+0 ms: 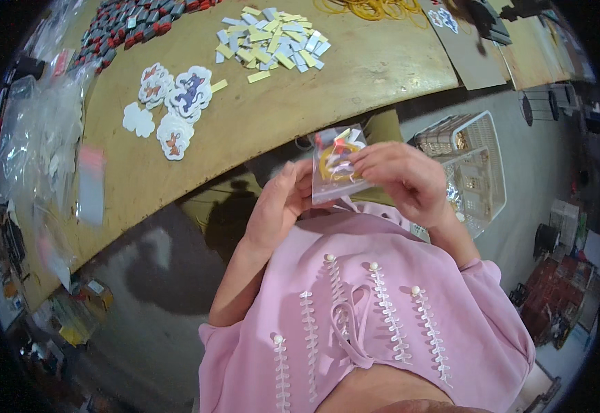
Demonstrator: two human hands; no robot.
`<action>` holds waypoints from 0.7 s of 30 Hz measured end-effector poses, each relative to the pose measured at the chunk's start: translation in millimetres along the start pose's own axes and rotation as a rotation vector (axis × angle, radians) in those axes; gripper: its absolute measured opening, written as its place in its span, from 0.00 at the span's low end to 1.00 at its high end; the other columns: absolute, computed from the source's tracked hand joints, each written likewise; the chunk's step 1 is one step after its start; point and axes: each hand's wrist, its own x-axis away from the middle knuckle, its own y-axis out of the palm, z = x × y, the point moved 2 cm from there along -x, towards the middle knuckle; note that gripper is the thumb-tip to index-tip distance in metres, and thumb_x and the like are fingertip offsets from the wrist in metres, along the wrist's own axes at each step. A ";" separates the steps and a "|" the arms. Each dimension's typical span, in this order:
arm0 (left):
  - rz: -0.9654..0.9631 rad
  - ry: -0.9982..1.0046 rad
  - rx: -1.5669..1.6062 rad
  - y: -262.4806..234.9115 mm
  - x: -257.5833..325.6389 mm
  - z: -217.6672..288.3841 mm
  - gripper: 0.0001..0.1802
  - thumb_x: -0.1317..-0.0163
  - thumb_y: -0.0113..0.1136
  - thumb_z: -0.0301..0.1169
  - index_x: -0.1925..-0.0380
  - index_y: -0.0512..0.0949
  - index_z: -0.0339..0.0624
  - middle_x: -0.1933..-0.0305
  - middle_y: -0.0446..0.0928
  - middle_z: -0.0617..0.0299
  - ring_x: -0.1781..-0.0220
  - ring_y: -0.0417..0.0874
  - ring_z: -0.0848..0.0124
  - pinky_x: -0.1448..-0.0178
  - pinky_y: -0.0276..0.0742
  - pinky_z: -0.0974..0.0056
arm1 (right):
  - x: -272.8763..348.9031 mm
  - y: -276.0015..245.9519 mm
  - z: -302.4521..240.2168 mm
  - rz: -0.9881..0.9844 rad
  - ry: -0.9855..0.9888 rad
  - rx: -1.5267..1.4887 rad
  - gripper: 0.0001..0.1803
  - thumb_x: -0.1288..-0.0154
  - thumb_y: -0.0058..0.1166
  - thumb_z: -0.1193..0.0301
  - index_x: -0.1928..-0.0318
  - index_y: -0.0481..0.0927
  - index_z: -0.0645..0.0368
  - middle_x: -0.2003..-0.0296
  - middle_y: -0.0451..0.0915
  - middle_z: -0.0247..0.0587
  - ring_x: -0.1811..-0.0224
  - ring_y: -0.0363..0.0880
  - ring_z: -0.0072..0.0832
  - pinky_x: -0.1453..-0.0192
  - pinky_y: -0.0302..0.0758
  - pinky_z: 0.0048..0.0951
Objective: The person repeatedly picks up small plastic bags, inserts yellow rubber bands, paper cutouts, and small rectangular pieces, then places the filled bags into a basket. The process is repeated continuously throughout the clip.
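Left hand [279, 203] and right hand [400, 175] closed together around small clear plastic bag [338, 165], already loaded with yellow ring and stickers, held before chest. Beyond both, on wooden surface [259, 117], white die-cut animal stickers [176, 103] and yellow-grey paper strips [272, 38] yet unpacked.

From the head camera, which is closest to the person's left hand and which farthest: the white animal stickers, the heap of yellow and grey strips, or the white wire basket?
Measured from the left hand:
1. Animal stickers, on the table up and to the left, nearest.
2. Heap of yellow and grey strips, farther back on the table, straight ahead.
3. White wire basket, off to the right beyond the right hand, farthest.
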 end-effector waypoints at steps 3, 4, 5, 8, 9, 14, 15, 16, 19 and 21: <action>0.100 0.081 0.064 6.4 -3.7 -0.8 0.27 0.15 0.49 0.42 0.32 0.73 0.28 0.38 0.84 0.49 0.41 0.88 0.64 0.36 0.85 0.56 | 7.5 9.2 4.1 -0.099 -0.021 0.072 0.11 0.34 0.63 0.86 0.53 0.86 0.67 0.48 0.86 0.50 0.42 0.88 0.46 0.40 0.85 0.40; 0.065 0.092 0.003 11.4 -7.7 2.6 0.17 0.17 0.54 0.29 0.36 0.78 0.31 0.43 0.86 0.58 0.46 0.88 0.75 0.40 0.84 0.68 | 9.7 9.5 5.6 -0.121 -0.029 0.075 0.11 0.34 0.63 0.86 0.53 0.86 0.67 0.48 0.86 0.50 0.41 0.88 0.46 0.40 0.85 0.39; 0.073 0.123 -0.054 11.2 -8.8 2.3 0.15 0.18 0.55 0.27 0.38 0.79 0.31 0.45 0.86 0.59 0.46 0.87 0.76 0.41 0.84 0.69 | 11.8 9.2 7.3 -0.142 -0.035 0.078 0.11 0.34 0.63 0.86 0.52 0.86 0.67 0.47 0.86 0.50 0.41 0.87 0.46 0.39 0.85 0.39; 0.094 0.172 -0.193 10.2 -8.9 2.8 0.12 0.20 0.56 0.24 0.42 0.80 0.31 0.48 0.87 0.60 0.48 0.87 0.77 0.41 0.83 0.69 | 12.7 6.7 7.7 -0.104 -0.019 0.029 0.12 0.33 0.64 0.85 0.49 0.85 0.66 0.47 0.85 0.48 0.41 0.87 0.42 0.39 0.84 0.37; 0.096 0.180 -0.236 10.0 -8.7 3.4 0.12 0.20 0.56 0.24 0.43 0.80 0.31 0.48 0.87 0.60 0.48 0.88 0.77 0.41 0.83 0.69 | 13.2 6.3 7.9 -0.070 -0.008 0.005 0.13 0.32 0.64 0.85 0.48 0.85 0.66 0.47 0.86 0.47 0.41 0.87 0.41 0.39 0.84 0.37; 0.138 0.141 -0.303 22.3 -4.3 12.0 0.12 0.20 0.56 0.22 0.43 0.80 0.29 0.49 0.88 0.58 0.51 0.89 0.74 0.43 0.84 0.68 | 13.2 6.8 40.1 0.369 0.760 -0.845 0.18 0.21 0.61 0.70 0.37 0.81 0.65 0.42 0.84 0.40 0.43 0.84 0.23 0.44 0.85 0.30; 0.133 0.131 -0.339 22.3 -4.8 12.7 0.12 0.20 0.56 0.22 0.42 0.80 0.29 0.49 0.88 0.58 0.51 0.89 0.74 0.43 0.84 0.68 | 11.8 8.2 44.3 0.316 0.821 -0.968 0.17 0.20 0.61 0.66 0.40 0.83 0.64 0.46 0.86 0.40 0.49 0.86 0.20 0.48 0.85 0.27; 0.127 0.121 -0.375 23.1 -5.4 13.3 0.12 0.21 0.56 0.21 0.42 0.79 0.29 0.49 0.88 0.58 0.51 0.89 0.74 0.43 0.84 0.68 | 11.2 9.6 46.7 0.264 0.851 -0.952 0.16 0.20 0.61 0.67 0.41 0.84 0.63 0.49 0.87 0.39 0.51 0.86 0.20 0.50 0.85 0.26; 0.263 0.135 -0.677 28.9 -7.2 18.7 0.11 0.26 0.63 0.21 0.47 0.84 0.32 0.54 0.90 0.58 0.56 0.89 0.77 0.49 0.85 0.69 | 10.3 19.1 52.9 0.184 0.849 -0.897 0.13 0.22 0.64 0.66 0.46 0.86 0.62 0.58 0.90 0.34 0.61 0.87 0.18 0.56 0.85 0.25; 0.399 0.429 -1.031 33.6 -8.5 34.4 0.10 0.31 0.69 0.21 0.51 0.86 0.35 0.57 0.90 0.58 0.60 0.88 0.79 0.54 0.84 0.70 | 11.0 17.2 56.5 0.193 0.839 -0.905 0.14 0.22 0.64 0.66 0.45 0.86 0.63 0.56 0.90 0.35 0.60 0.87 0.18 0.56 0.85 0.24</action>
